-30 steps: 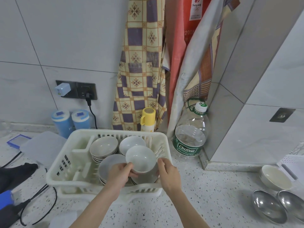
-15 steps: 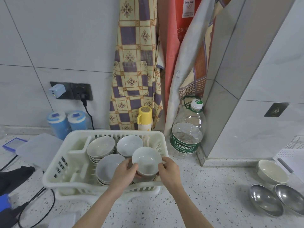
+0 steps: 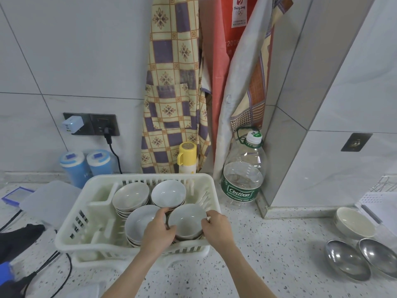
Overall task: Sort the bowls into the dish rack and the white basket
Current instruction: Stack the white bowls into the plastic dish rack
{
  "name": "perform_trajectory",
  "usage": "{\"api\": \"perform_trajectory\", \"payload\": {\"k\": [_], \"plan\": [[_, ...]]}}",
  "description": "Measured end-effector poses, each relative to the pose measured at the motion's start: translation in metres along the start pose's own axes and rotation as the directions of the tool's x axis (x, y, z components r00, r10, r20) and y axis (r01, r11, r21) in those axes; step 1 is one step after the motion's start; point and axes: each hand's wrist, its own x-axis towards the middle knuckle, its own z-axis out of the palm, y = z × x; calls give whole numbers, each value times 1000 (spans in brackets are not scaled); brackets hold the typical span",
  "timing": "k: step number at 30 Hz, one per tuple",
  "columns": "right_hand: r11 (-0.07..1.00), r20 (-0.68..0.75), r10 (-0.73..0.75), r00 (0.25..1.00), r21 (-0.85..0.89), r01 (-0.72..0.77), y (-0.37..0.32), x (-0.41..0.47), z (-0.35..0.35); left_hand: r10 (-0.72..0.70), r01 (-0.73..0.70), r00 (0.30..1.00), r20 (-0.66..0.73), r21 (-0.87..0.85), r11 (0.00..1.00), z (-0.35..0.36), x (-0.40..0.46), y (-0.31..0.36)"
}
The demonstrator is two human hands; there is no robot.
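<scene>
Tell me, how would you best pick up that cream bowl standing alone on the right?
Probably by its rim, from above. The cream bowl stands upright and open-mouthed on the counter, and nothing covers it, so a thumb-inside, fingers-outside grip should reach easily.

A white slatted plastic basket (image 3: 71, 230) stands on the speckled counter (image 3: 268, 254), holding four stacks of pale grey ceramic bowls. The near right stack's top bowl (image 3: 186, 221) sits upright. At far right, a cream ceramic bowl (image 3: 354, 222) stands beside two tilted steel bowls (image 3: 345, 259).
</scene>
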Motion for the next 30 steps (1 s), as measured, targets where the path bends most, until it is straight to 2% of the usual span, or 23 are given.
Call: {"api": "perform_trajectory", "payload": {"k": [4,7,17,24,27,30], "plan": [[992,23,7,1000,-128,-4,-3,1,1,45,-44,999,-3,203,978,0,-5,4],[979,51,24,998,-206,-13,-6,1,1,59,-54,998,-11,260,964,0,-8,6],[963,115,42,993,-270,-9,-12,-1,-2,69,-54,997,-40,305,951,2,-10,6],[954,64,34,997,-300,-13,-9,2,3,67,-55,997,-37,261,964,4,-13,4],[977,-29,-52,998,-209,45,-5,-3,7,76,-53,992,-100,215,975,4,-19,4],[985,-118,-110,987,122,124,9,-12,5,99,-83,983,-154,107,991,12,-28,7]]}}
